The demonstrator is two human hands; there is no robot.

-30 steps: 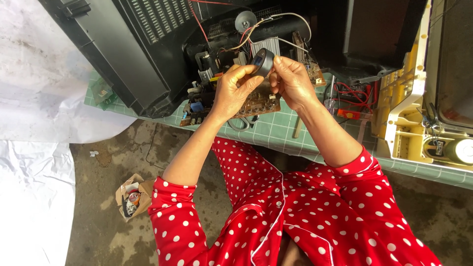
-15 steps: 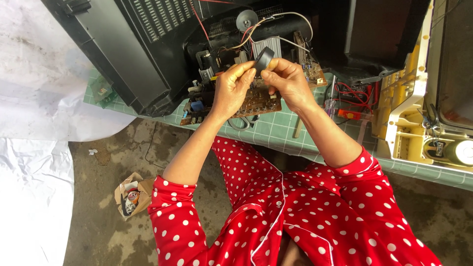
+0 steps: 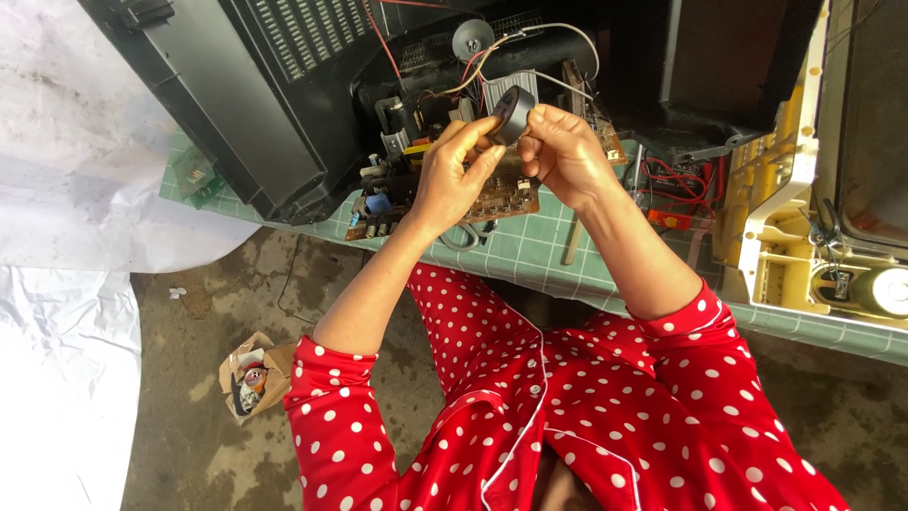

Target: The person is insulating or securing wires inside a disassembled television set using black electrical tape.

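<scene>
Nearest the camera, two red sleeves with white dots (image 3: 605,416) reach up from the bottom edge of the view over a stained concrete floor (image 3: 236,303), where a torn brown paper bag (image 3: 253,377) lies to the left beside a white sheet (image 3: 66,360). The left hand (image 3: 452,175) and the right hand (image 3: 566,151) meet above the near edge of a bench covered in a green checked mat (image 3: 549,251). Between them they hold a small black ring-shaped part (image 3: 511,114), raised above the bench and clear of it; the left hand's fingers are curled with thumb and fingertips pinching the ring's left side, and the right hand's fingers are closed on its right side. Directly beneath the hands a brown circuit board (image 3: 497,194) lies on the mat, hanging slightly over the near edge, with a blue capacitor (image 3: 378,202) at its left end. Just behind the hands are a ribbed metal heat sink (image 3: 515,83) and red and white wires (image 3: 473,66) that lead to a round grey cap (image 3: 472,38). Further back, a large black plastic casing (image 3: 246,104) stands tilted over the bench's left part. At the right edge sits a cream-yellow frame (image 3: 776,189) with a round speaker (image 3: 889,291) in it.
</scene>
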